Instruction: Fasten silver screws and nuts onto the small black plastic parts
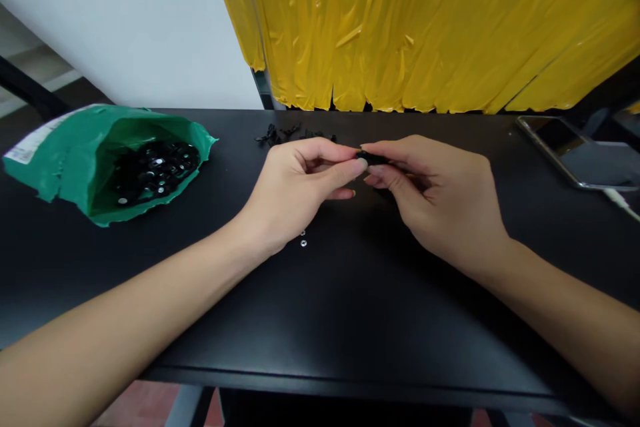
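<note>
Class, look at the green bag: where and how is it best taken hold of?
Pinch the green bag by the upper edge of its mouth, left hand coming from above. The bag lies tipped, mouth opening rightward, black pieces showing inside. That thin edge looks easy to pinch, and lifting it should help keep them in.

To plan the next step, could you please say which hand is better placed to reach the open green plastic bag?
Probably the left hand: the open green plastic bag lies to the left, nearer it than the right hand. Both, though, pinch a small black piece.
</note>
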The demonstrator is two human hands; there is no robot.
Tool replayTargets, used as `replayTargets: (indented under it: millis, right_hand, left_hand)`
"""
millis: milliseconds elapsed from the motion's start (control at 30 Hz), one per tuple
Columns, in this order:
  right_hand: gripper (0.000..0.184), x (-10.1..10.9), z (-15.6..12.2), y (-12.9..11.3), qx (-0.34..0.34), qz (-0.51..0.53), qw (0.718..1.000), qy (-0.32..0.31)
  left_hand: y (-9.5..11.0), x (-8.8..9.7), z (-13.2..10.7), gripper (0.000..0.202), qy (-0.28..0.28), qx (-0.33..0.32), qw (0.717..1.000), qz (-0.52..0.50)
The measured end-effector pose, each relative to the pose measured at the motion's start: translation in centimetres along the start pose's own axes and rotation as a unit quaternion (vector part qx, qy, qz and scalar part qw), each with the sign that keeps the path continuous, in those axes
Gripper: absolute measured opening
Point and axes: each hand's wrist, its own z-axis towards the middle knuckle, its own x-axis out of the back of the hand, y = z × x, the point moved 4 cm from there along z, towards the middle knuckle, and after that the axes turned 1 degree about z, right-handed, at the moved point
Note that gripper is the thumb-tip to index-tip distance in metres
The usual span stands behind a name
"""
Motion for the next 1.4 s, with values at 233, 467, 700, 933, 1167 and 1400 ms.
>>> replayTargets:
  millis: [233, 467, 700, 933, 1167, 1400]
  right_hand:
    - [0.024, -0.4, 0.3, -0.5, 0.068, -0.071, 0.995, 0.014]
    - [0.028, -0.6, 0.1, -0.3, 0.099, -0.11, 0.988, 0.042]
    - [0.035, -0.6, 0.0, -0.5, 0.065, -0.095, 0.991, 0.063]
    - [0.036, -0.8, -0.2, -1.0, 0.071, -0.119, 0.987, 0.084]
    - [0.031, -0.8, -0.2, -0.9, 0.083, -0.119, 0.987, 0.07]
    - [0.022, -0.6, -0.2, -0.9, 0.037, -0.078, 0.995, 0.04]
  left_hand:
    - [-1.0, -0.5, -0.3, 0.008, 0.0, 0.058, 0.994, -0.092]
    - [-1.4, -0.9, -0.5, 0.008, -0.018, 0.132, 0.973, -0.19]
    - [-1.5, -1.4, -0.8, 0.022, -0.075, 0.155, 0.971, -0.164]
    - [-0.9, -1.3, -0.8, 0.023, -0.061, 0.123, 0.981, -0.138]
    - [-1.1, -1.1, -0.6, 0.025, -0.048, 0.117, 0.983, -0.136]
    - [-1.3, -0.6, -0.5, 0.024, -0.034, 0.127, 0.985, -0.115]
